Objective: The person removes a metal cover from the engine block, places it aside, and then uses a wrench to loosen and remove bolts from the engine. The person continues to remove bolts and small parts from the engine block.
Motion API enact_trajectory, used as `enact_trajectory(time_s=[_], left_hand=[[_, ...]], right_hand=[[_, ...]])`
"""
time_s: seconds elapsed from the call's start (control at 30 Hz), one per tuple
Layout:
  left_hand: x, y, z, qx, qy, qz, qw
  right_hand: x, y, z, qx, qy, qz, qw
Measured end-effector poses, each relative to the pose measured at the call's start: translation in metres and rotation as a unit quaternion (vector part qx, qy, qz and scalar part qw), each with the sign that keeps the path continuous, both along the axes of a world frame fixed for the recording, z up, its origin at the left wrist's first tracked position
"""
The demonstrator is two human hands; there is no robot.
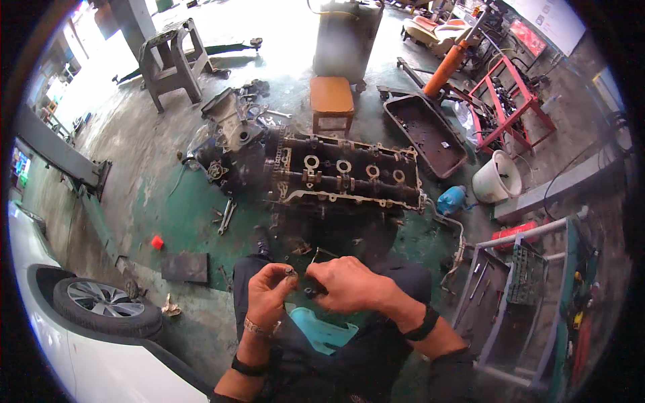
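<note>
My left hand is closed in a pinch, with a small dark metal part between thumb and fingertips. Just beside it, my right hand is curled shut, its back turned up. A dark rounded end shows below its fingers, but the rest of that piece is hidden. Both hands are held over my lap, where a turquoise cloth or mask lies. Beyond them lies an engine cylinder head with its top uncovered, showing shafts and several pale rings; neither hand touches it.
Wrenches and a black flat block lie on the floor to the left, near a white car. Right of the engine are a black tray, a white bucket and a metal-framed cart. An orange-topped stool stands behind.
</note>
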State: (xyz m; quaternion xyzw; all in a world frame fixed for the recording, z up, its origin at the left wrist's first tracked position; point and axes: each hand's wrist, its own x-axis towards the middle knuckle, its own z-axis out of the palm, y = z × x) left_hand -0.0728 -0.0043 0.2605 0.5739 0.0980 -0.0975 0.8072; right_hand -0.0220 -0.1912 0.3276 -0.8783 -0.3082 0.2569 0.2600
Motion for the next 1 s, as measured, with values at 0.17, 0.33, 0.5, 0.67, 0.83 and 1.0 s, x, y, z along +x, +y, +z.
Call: enact_trajectory(time_s=[0.17,0.33,0.5,0.67,0.83,1.0], left_hand=[[0.022,0.016,-0.024,-0.051,0.034,0.012,0.998],[0.043,0.043,-0.068,-0.089,0.069,0.075,0.991],[0.051,0.067,-0.114,-0.126,0.116,0.087,0.981],[0.048,0.079,-0.149,-0.163,0.168,0.058,0.970],[0.039,0.081,-0.164,-0.209,0.161,0.065,0.962],[0.041,0.077,-0.166,-0.238,0.129,0.081,0.959]], right_hand=[[0.036,-0.025,0.007,0.038,0.057,-0.054,0.996],[0.059,-0.063,0.019,0.370,0.153,-0.292,0.869],[0.069,-0.102,0.035,0.646,0.152,-0.406,0.628],[0.069,-0.107,0.034,0.689,0.130,-0.447,0.556],[0.064,-0.106,0.029,0.637,0.107,-0.472,0.601],[0.043,-0.136,0.055,0.595,0.071,-0.479,0.642]])
